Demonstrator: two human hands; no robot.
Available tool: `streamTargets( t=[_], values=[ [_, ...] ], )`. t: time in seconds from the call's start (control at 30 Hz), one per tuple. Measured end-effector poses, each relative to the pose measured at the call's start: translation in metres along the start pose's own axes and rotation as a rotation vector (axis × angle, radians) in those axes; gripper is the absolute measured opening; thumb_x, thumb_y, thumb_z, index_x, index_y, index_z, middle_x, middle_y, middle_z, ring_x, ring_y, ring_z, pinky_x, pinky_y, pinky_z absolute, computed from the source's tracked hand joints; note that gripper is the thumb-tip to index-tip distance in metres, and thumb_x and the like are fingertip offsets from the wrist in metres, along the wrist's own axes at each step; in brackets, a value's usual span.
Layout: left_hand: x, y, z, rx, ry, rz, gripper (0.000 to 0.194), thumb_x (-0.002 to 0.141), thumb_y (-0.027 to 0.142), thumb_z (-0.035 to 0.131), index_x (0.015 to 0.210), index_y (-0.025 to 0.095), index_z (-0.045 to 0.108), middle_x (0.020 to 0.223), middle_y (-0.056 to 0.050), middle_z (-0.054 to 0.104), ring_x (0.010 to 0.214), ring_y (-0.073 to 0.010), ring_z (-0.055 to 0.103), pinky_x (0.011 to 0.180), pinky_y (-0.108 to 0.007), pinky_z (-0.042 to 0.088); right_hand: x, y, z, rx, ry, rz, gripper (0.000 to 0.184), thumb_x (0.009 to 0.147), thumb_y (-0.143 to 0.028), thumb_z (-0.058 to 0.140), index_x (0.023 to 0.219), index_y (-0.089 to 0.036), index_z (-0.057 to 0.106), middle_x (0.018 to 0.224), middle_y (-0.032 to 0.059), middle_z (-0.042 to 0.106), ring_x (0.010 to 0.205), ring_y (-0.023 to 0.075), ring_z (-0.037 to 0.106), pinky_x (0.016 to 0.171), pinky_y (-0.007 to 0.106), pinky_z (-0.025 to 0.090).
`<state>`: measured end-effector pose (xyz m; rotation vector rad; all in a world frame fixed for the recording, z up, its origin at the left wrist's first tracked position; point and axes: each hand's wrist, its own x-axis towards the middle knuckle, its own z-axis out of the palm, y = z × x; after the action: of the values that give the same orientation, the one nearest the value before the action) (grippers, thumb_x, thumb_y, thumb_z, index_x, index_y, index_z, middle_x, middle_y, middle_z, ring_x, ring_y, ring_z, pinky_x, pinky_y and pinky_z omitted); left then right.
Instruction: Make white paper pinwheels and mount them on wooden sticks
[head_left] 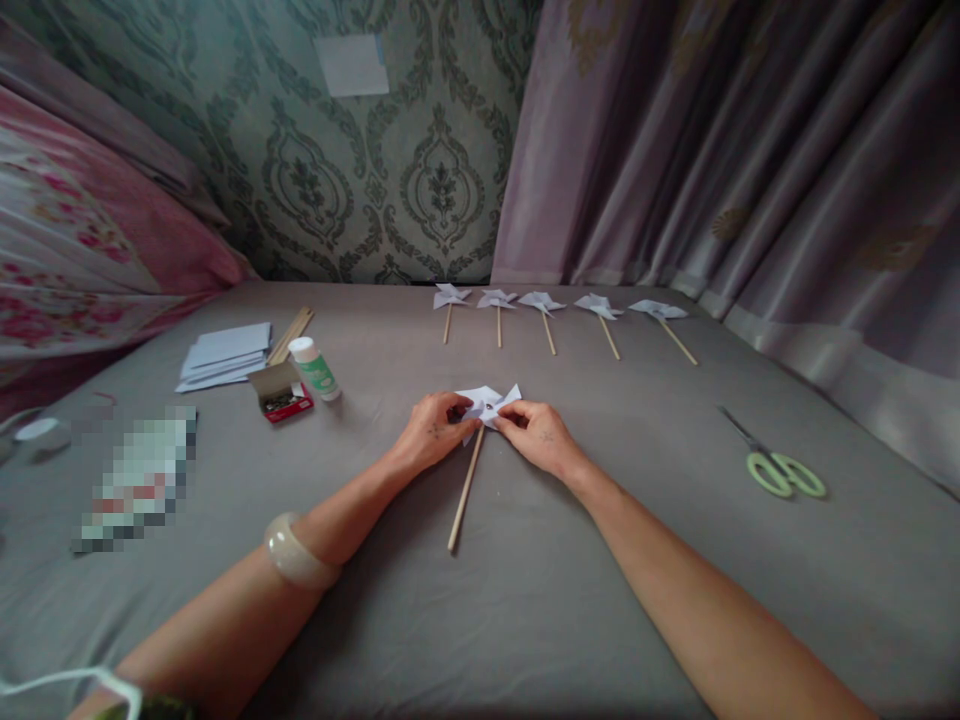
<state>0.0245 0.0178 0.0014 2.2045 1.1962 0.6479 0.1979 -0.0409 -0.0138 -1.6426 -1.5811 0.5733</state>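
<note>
A white paper pinwheel (484, 398) lies in the middle of the grey cloth, with a small dark pin at its centre. Its wooden stick (466, 490) points down toward me. My left hand (436, 430) pinches the pinwheel's left blades, thumb and fingers closed on the paper. On the other side, my right hand (541, 432) grips the right blades in the same way. The fingertips cover parts of the paper on both sides.
Several finished pinwheels (544, 303) lie in a row at the back. To the left are paper sheets (225, 357), wooden sticks (291, 335), a glue bottle (315, 370) and a small red box (283, 400) of dark pins. Green-handled scissors (780, 472) rest at the right.
</note>
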Motion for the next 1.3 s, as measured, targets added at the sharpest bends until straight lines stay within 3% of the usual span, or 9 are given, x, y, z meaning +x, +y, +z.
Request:
streamTargets(
  t=[0.67, 0.8, 1.0, 1.03, 1.17, 1.3],
  values=[
    [0.000, 0.007, 0.003, 0.040, 0.039, -0.014, 0.030, 0.075, 0.038, 0.063, 0.092, 0.016, 0.072, 0.080, -0.006, 0.071, 0.069, -0.0168, 0.061, 0.062, -0.025, 0.045, 0.002, -0.004, -0.004, -0.015, -0.051, 0.034, 0.016, 0.080, -0.022, 0.057, 0.084, -0.018, 0.072, 0.082, 0.0049, 0.074, 0.074, 0.0176, 0.066, 0.072, 0.028, 0.047],
    [0.000, 0.004, 0.003, 0.024, 0.027, -0.037, 0.034, 0.075, 0.040, 0.062, 0.097, 0.015, 0.071, 0.080, -0.005, 0.070, 0.071, -0.0167, 0.061, 0.063, -0.025, 0.046, 0.002, -0.005, -0.012, 0.073, -0.044, 0.037, 0.021, 0.080, -0.029, 0.055, 0.078, -0.017, 0.072, 0.077, 0.0046, 0.073, 0.069, 0.0162, 0.064, 0.065, 0.026, 0.045],
    [-0.020, 0.019, -0.017, 0.201, 0.097, -0.077, 0.033, 0.079, 0.043, 0.059, 0.093, 0.014, 0.068, 0.088, -0.009, 0.070, 0.075, -0.0187, 0.062, 0.067, -0.027, 0.046, 0.010, 0.008, -0.033, 0.252, 0.113, 0.150, 0.033, 0.079, -0.041, 0.052, 0.074, -0.014, 0.070, 0.059, 0.0011, 0.063, 0.050, 0.0117, 0.052, 0.050, 0.023, 0.040],
    [-0.026, 0.025, -0.022, 0.263, 0.072, -0.070, 0.030, 0.081, 0.043, 0.056, 0.087, 0.016, 0.069, 0.084, -0.009, 0.069, 0.073, -0.0191, 0.062, 0.065, -0.027, 0.044, 0.012, 0.011, -0.035, 0.246, 0.148, 0.147, 0.032, 0.078, -0.040, 0.052, 0.074, -0.014, 0.070, 0.059, 0.0011, 0.063, 0.050, 0.0118, 0.052, 0.051, 0.023, 0.040],
    [-0.051, 0.050, -0.034, 0.427, -0.271, -0.037, 0.033, 0.082, 0.049, 0.053, 0.071, 0.021, 0.067, 0.069, -0.006, 0.068, 0.067, -0.0204, 0.062, 0.058, -0.027, 0.039, 0.018, 0.023, -0.035, 0.221, 0.253, 0.119, 0.026, 0.076, -0.035, 0.053, 0.075, -0.015, 0.070, 0.064, 0.0025, 0.067, 0.057, 0.0134, 0.058, 0.057, 0.024, 0.044],
    [-0.063, 0.061, -0.029, 0.471, -0.361, -0.036, 0.027, 0.080, 0.044, 0.055, 0.076, 0.021, 0.068, 0.076, -0.007, 0.069, 0.075, -0.0220, 0.065, 0.062, -0.027, 0.040, 0.019, 0.028, -0.031, 0.175, 0.301, 0.059, 0.020, 0.075, -0.027, 0.053, 0.076, -0.016, 0.070, 0.075, 0.0046, 0.072, 0.069, 0.0157, 0.064, 0.069, 0.027, 0.048]
  ],
)
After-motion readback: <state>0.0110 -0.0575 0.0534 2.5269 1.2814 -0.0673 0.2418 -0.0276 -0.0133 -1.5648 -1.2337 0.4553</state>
